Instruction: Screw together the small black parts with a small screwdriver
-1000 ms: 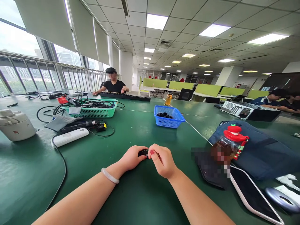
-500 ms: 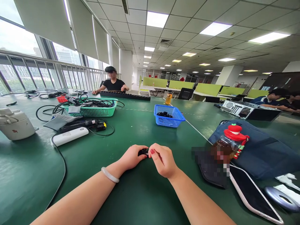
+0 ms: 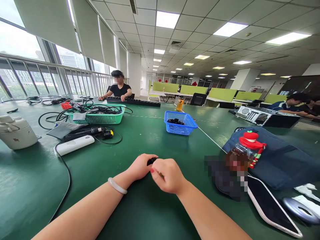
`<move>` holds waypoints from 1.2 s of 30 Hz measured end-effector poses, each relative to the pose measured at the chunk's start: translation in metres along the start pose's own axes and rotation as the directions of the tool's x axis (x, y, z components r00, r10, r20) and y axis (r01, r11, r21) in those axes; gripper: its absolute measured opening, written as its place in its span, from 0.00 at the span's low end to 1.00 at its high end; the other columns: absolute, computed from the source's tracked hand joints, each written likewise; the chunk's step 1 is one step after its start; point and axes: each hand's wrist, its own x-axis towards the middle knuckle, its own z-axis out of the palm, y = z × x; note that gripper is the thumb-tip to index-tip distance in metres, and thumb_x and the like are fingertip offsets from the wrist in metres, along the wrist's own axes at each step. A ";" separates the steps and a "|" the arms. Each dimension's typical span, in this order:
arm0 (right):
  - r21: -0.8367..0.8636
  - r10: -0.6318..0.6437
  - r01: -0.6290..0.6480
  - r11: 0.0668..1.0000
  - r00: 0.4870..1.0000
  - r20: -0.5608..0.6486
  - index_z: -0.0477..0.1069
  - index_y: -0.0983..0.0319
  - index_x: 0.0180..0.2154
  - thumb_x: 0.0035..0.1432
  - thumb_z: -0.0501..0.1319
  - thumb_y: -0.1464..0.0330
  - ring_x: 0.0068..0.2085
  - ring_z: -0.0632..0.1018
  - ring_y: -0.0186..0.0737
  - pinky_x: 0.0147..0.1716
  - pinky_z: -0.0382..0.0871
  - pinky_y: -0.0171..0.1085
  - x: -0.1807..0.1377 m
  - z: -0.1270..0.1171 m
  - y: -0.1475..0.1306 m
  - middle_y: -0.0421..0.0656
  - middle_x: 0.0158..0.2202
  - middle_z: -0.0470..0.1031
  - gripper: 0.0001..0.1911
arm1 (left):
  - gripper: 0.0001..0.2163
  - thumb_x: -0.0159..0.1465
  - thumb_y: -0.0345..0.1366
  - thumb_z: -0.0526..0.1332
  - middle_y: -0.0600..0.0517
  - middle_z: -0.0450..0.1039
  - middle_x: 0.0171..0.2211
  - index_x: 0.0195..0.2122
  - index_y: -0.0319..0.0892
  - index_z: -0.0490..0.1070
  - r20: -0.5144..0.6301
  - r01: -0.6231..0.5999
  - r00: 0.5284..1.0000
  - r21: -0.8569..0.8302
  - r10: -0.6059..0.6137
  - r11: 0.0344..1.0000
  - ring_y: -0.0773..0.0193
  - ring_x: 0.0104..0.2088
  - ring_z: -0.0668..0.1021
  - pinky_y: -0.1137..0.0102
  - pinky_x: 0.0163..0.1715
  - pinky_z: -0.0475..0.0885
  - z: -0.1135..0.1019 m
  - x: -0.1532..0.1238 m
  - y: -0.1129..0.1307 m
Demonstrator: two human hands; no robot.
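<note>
My left hand (image 3: 140, 166) is closed around a small black object (image 3: 151, 161) just above the green tabletop; only a sliver of it shows. Its kind cannot be made out. Right beside it, my right hand (image 3: 168, 175) is curled with thumb and fingers pressed together, covering the object's right end. Whatever the right fingers may hold is hidden. A blue plastic basket (image 3: 181, 131) with several black pieces (image 3: 175, 122) in it stands beyond my hands.
A green basket (image 3: 100, 118) of cables, a white device (image 3: 75, 145) and a white container (image 3: 16, 133) occupy the left. A phone (image 3: 273, 205), a dark blue bag (image 3: 282, 156) and a red-lidded bottle (image 3: 241, 155) lie to the right. Across the table sits a person (image 3: 120, 90).
My right hand has rolled over and shifted slightly left and down, hiding more of the black object. My left hand stays put. The person opposite has lowered a hand onto the long black item.
</note>
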 end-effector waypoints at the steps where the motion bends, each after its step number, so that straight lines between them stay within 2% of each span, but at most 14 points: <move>1: -0.051 -0.066 0.068 0.996 0.997 0.037 0.57 0.59 0.19 0.61 0.51 0.69 0.19 0.61 0.32 0.21 0.53 0.35 -0.001 0.005 -0.002 0.36 0.17 0.61 0.18 | 0.19 0.57 0.31 0.59 0.50 0.77 0.48 0.50 0.43 0.74 0.000 0.022 1.000 0.014 -0.022 1.000 0.56 0.48 0.77 0.65 0.51 0.68 0.001 0.001 -0.002; 6: -0.221 -0.306 0.333 0.917 0.941 0.146 0.64 0.60 0.17 0.61 0.53 0.66 0.18 0.63 0.33 0.19 0.52 0.37 -0.009 0.036 -0.002 0.38 0.16 0.65 0.20 | 0.20 0.57 0.32 0.59 0.49 0.77 0.48 0.52 0.45 0.72 -0.009 0.091 0.996 0.058 -0.091 0.994 0.55 0.49 0.76 0.62 0.52 0.68 0.004 0.004 -0.009; 9: -0.215 -0.323 0.353 0.910 0.932 0.164 0.65 0.59 0.16 0.61 0.54 0.65 0.18 0.64 0.34 0.19 0.52 0.37 -0.011 0.041 0.001 0.39 0.16 0.65 0.20 | 0.20 0.58 0.32 0.59 0.49 0.77 0.48 0.53 0.46 0.72 -0.012 0.089 0.996 0.060 -0.088 0.994 0.56 0.48 0.76 0.62 0.51 0.69 0.004 0.004 -0.009; 11: -0.175 -0.290 0.313 0.934 0.946 0.142 0.64 0.59 0.17 0.61 0.54 0.66 0.19 0.65 0.34 0.20 0.54 0.37 -0.009 0.036 0.003 0.38 0.16 0.65 0.21 | 0.20 0.58 0.32 0.58 0.50 0.77 0.48 0.52 0.46 0.72 -0.010 0.084 0.996 0.055 -0.084 0.995 0.56 0.48 0.76 0.63 0.52 0.68 0.003 0.003 -0.007; 13: -0.109 -0.200 0.209 0.972 0.975 0.094 0.62 0.59 0.17 0.63 0.53 0.66 0.20 0.65 0.33 0.21 0.55 0.36 -0.007 0.026 0.007 0.38 0.17 0.65 0.21 | 0.19 0.58 0.31 0.58 0.50 0.77 0.48 0.51 0.45 0.73 -0.004 0.070 0.998 0.043 -0.070 0.997 0.56 0.48 0.76 0.63 0.53 0.67 0.003 0.002 -0.006; 15: -0.018 -0.019 0.019 1.000 1.000 0.009 0.61 0.59 0.17 0.64 0.51 0.65 0.20 0.65 0.32 0.21 0.56 0.34 -0.005 0.015 0.013 0.37 0.17 0.64 0.22 | 0.18 0.58 0.32 0.58 0.49 0.77 0.48 0.51 0.44 0.73 -0.002 0.041 0.999 0.025 -0.041 0.999 0.56 0.48 0.76 0.64 0.52 0.68 0.002 0.002 -0.006; 17: 0.100 0.213 -0.203 0.974 0.971 -0.106 0.64 0.60 0.20 0.66 0.50 0.62 0.21 0.67 0.32 0.23 0.59 0.33 -0.005 0.007 0.023 0.39 0.19 0.67 0.22 | 0.18 0.58 0.34 0.60 0.49 0.77 0.47 0.51 0.45 0.73 -0.008 0.027 1.000 0.013 -0.027 1.000 0.56 0.47 0.77 0.64 0.51 0.68 0.003 0.001 -0.006; 18: 0.176 0.317 -0.289 0.941 0.936 -0.155 0.65 0.60 0.20 0.66 0.50 0.60 0.21 0.68 0.33 0.23 0.60 0.33 -0.006 0.004 0.029 0.39 0.20 0.68 0.23 | 0.18 0.58 0.35 0.60 0.49 0.77 0.47 0.51 0.45 0.72 -0.012 0.030 0.999 0.010 -0.030 1.000 0.56 0.47 0.77 0.64 0.51 0.68 0.003 0.001 -0.006; 20: 0.387 0.529 -0.425 0.818 0.821 -0.216 0.63 0.60 0.18 0.65 0.51 0.54 0.19 0.67 0.32 0.21 0.61 0.33 -0.006 0.001 0.040 0.40 0.19 0.69 0.27 | 0.19 0.58 0.36 0.62 0.49 0.77 0.47 0.52 0.46 0.72 -0.016 0.054 0.998 0.009 -0.054 0.999 0.55 0.47 0.76 0.63 0.51 0.68 0.003 0.001 -0.007; 23: 0.625 0.744 -0.491 0.607 0.628 -0.230 0.59 0.60 0.15 0.60 0.54 0.47 0.14 0.63 0.28 0.16 0.60 0.33 -0.007 0.003 0.053 0.40 0.19 0.71 0.30 | 0.20 0.59 0.37 0.62 0.49 0.76 0.49 0.53 0.46 0.71 -0.006 0.081 0.997 0.005 -0.081 0.997 0.54 0.49 0.75 0.62 0.52 0.67 0.002 0.001 -0.007; 25: 0.698 0.805 -0.485 0.527 0.547 -0.228 0.59 0.60 0.15 0.57 0.56 0.46 0.12 0.62 0.27 0.14 0.59 0.33 -0.006 0.004 0.056 0.40 0.20 0.71 0.30 | 0.20 0.59 0.37 0.61 0.49 0.76 0.49 0.53 0.46 0.70 -0.001 0.092 0.996 0.006 -0.092 0.996 0.54 0.49 0.75 0.62 0.53 0.68 0.002 0.002 -0.007; 28: 0.731 0.828 -0.466 0.498 0.505 -0.242 0.59 0.60 0.16 0.57 0.57 0.46 0.12 0.61 0.27 0.14 0.59 0.33 -0.006 0.004 0.055 0.40 0.19 0.71 0.29 | 0.20 0.58 0.37 0.61 0.49 0.76 0.49 0.53 0.47 0.70 -0.005 0.088 0.996 0.002 -0.088 0.996 0.54 0.49 0.75 0.62 0.53 0.68 0.001 0.001 -0.006; 31: 0.717 0.813 -0.457 0.527 0.517 -0.268 0.59 0.60 0.16 0.58 0.56 0.47 0.13 0.62 0.27 0.15 0.60 0.33 -0.005 0.005 0.050 0.40 0.20 0.71 0.29 | 0.21 0.58 0.36 0.62 0.50 0.75 0.50 0.54 0.47 0.69 -0.009 0.098 0.995 -0.010 -0.098 0.995 0.54 0.49 0.76 0.62 0.53 0.68 0.001 0.001 -0.006; 36: 0.639 0.742 -0.443 0.629 0.587 -0.324 0.60 0.60 0.16 0.60 0.55 0.48 0.16 0.65 0.30 0.21 0.65 0.35 -0.005 0.006 0.042 0.39 0.19 0.70 0.29 | 0.26 0.57 0.35 0.63 0.49 0.74 0.52 0.58 0.46 0.65 -0.017 0.101 0.995 -0.016 -0.102 0.995 0.54 0.50 0.75 0.62 0.53 0.68 0.002 0.000 -0.006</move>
